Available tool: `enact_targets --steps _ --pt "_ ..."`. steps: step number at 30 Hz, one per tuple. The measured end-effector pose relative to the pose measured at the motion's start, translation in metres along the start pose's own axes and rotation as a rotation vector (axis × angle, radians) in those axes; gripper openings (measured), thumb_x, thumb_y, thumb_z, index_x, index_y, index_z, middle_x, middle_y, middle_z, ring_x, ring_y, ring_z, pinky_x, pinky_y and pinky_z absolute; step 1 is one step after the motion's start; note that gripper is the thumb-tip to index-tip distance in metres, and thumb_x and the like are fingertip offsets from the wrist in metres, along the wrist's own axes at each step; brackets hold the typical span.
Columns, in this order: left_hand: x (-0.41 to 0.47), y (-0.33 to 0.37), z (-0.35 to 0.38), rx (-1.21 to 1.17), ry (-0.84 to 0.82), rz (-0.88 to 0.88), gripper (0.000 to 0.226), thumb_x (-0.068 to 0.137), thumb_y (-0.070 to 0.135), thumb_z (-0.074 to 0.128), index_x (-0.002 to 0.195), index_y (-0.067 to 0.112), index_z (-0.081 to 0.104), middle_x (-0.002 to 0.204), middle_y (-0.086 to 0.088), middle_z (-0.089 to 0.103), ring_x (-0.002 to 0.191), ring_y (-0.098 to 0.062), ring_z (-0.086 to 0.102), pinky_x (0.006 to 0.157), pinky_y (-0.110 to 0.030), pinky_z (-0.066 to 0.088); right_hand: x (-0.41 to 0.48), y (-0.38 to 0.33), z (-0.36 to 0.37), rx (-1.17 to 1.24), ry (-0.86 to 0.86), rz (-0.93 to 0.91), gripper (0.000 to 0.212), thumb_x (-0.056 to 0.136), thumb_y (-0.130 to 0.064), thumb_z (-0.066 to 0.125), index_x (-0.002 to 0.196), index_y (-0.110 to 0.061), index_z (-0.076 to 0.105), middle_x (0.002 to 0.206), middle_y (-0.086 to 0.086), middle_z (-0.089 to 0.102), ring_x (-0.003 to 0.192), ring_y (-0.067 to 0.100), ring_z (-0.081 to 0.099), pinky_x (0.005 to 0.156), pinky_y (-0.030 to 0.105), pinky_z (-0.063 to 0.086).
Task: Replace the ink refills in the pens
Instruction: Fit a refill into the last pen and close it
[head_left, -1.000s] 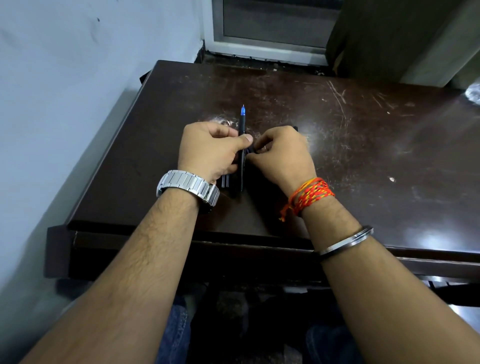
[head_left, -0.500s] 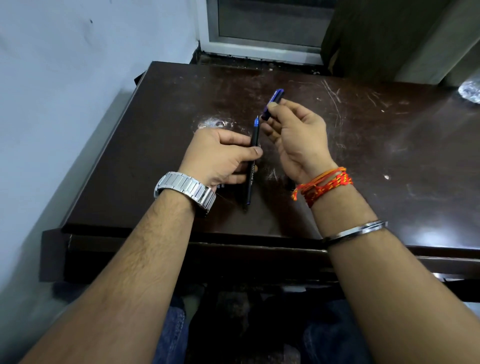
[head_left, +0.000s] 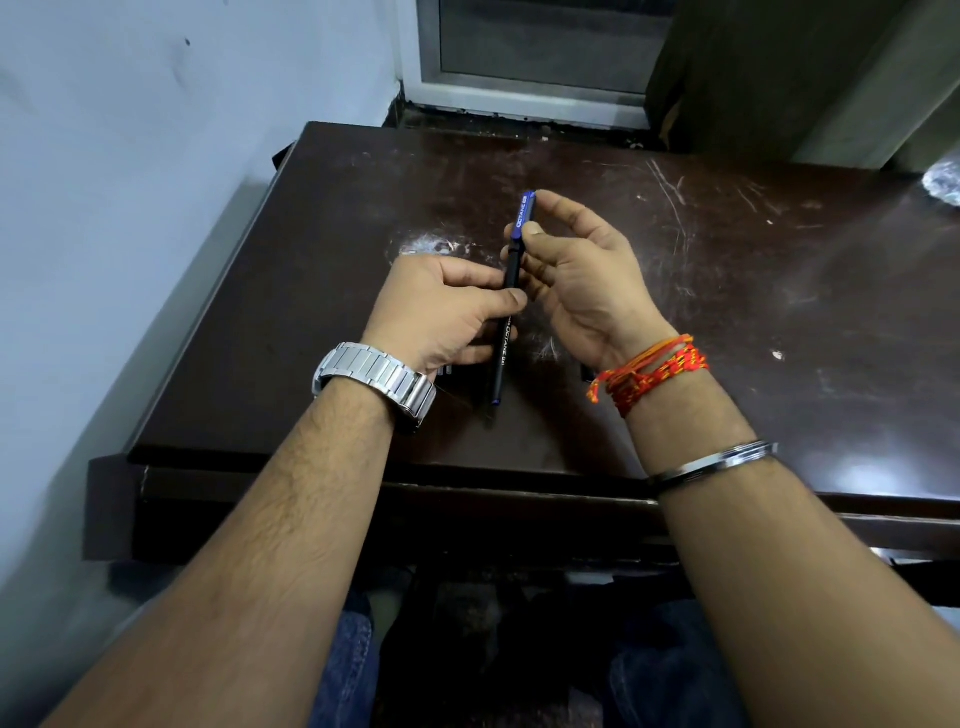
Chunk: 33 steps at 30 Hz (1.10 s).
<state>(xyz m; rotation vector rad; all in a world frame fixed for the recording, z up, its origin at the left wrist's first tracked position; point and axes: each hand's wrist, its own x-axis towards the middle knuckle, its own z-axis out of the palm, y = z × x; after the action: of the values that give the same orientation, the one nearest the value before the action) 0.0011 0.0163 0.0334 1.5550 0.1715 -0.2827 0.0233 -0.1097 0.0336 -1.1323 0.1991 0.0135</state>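
My left hand grips a black pen by the middle of its barrel, tilted with its lower end near the table. My right hand pinches the blue cap between thumb and fingers, and the cap sits over the pen's upper end. More dark pens lie on the table under my left hand, mostly hidden by it.
The dark brown table is scratched, with a white smear beyond my left hand. A wall runs along its left side and a window frame stands behind it. Something crinkled and shiny sits at the far right edge.
My right hand lifted the blue cap from the table, and has now brought it down onto the pen's upper tip. The left hand kept hold of the pen.
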Motion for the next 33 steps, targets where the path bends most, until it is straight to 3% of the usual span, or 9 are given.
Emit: enact_targets --steps 3,6,13,17,19,24,26,29,33 --pt "0.002 0.000 -0.001 -0.008 0.055 0.041 0.014 0.073 0.006 0.081 0.079 0.013 0.071 0.058 0.001 0.071 0.049 -0.011 0.067 0.043 -0.020 0.050 -0.001 0.002 0.000 -0.042 -0.098 0.018 0.047 0.096 0.009 0.046 0.125 -0.027 0.055 0.082 0.008 0.063 0.064 0.013 0.057 0.057 0.023 0.048" --pt "0.004 -0.002 -0.002 -0.016 0.100 0.065 0.013 0.073 0.007 0.082 0.077 0.014 0.071 0.059 0.000 0.072 0.053 -0.013 0.069 0.045 -0.021 0.051 -0.002 0.003 0.000 -0.103 -0.176 0.030 0.047 0.097 0.010 0.042 0.124 -0.024 0.059 0.075 0.004 0.061 0.061 0.009 0.057 0.057 0.022 0.049" --pt "0.010 -0.008 -0.003 0.032 0.164 0.111 0.012 0.069 0.007 0.084 0.076 0.012 0.075 0.078 -0.015 0.075 0.076 -0.033 0.073 0.074 -0.052 0.059 -0.003 0.006 0.003 -0.126 -0.216 0.017 0.044 0.097 0.013 0.038 0.129 -0.012 0.056 0.076 0.005 0.057 0.051 0.002 0.060 0.051 0.018 0.050" --pt "0.012 -0.008 -0.002 0.020 0.199 0.138 0.016 0.068 0.006 0.084 0.073 0.017 0.073 0.075 -0.011 0.075 0.073 -0.029 0.074 0.071 -0.042 0.060 -0.002 0.006 0.002 -0.080 -0.214 0.025 0.042 0.099 0.010 0.039 0.129 -0.014 0.056 0.078 0.005 0.060 0.055 0.004 0.061 0.055 0.018 0.052" --pt "0.012 -0.007 -0.001 0.020 0.198 0.152 0.018 0.069 0.004 0.083 0.077 0.016 0.072 0.072 -0.008 0.075 0.070 -0.022 0.074 0.065 -0.031 0.057 -0.003 0.006 0.002 -0.066 -0.220 0.023 0.043 0.098 0.011 0.039 0.129 -0.013 0.055 0.077 0.005 0.060 0.055 0.004 0.062 0.056 0.018 0.053" --pt "0.008 -0.006 0.002 0.026 0.233 0.213 0.032 0.069 0.002 0.082 0.093 0.016 0.066 0.068 -0.001 0.074 0.064 -0.015 0.073 0.054 -0.024 0.054 -0.006 0.006 0.004 -0.056 -0.222 0.012 0.043 0.098 0.013 0.038 0.132 -0.010 0.053 0.078 0.006 0.056 0.054 0.004 0.063 0.053 0.018 0.052" --pt "0.007 -0.007 0.001 0.000 0.264 0.222 0.039 0.067 -0.002 0.082 0.092 0.017 0.059 0.070 0.000 0.073 0.064 -0.017 0.073 0.055 -0.029 0.058 -0.007 0.007 0.005 -0.055 -0.228 0.041 0.043 0.099 0.011 0.038 0.133 -0.012 0.053 0.077 0.005 0.055 0.053 0.005 0.062 0.047 0.019 0.050" --pt "0.007 -0.006 0.000 -0.024 0.277 0.237 0.042 0.066 -0.004 0.082 0.090 0.018 0.055 0.078 -0.012 0.073 0.071 -0.029 0.073 0.068 -0.048 0.061 -0.007 0.007 0.006 -0.068 -0.234 0.048 0.045 0.100 0.009 0.038 0.136 -0.012 0.051 0.076 0.002 0.051 0.051 0.004 0.056 0.047 0.021 0.044" --pt "0.008 -0.005 -0.002 -0.012 0.250 0.235 0.038 0.066 -0.004 0.082 0.086 0.018 0.056 0.071 -0.009 0.073 0.068 -0.027 0.074 0.065 -0.041 0.061 -0.008 0.005 0.006 -0.046 -0.259 0.045 0.046 0.099 0.011 0.038 0.138 -0.011 0.050 0.070 -0.001 0.056 0.052 0.003 0.060 0.049 0.019 0.049"
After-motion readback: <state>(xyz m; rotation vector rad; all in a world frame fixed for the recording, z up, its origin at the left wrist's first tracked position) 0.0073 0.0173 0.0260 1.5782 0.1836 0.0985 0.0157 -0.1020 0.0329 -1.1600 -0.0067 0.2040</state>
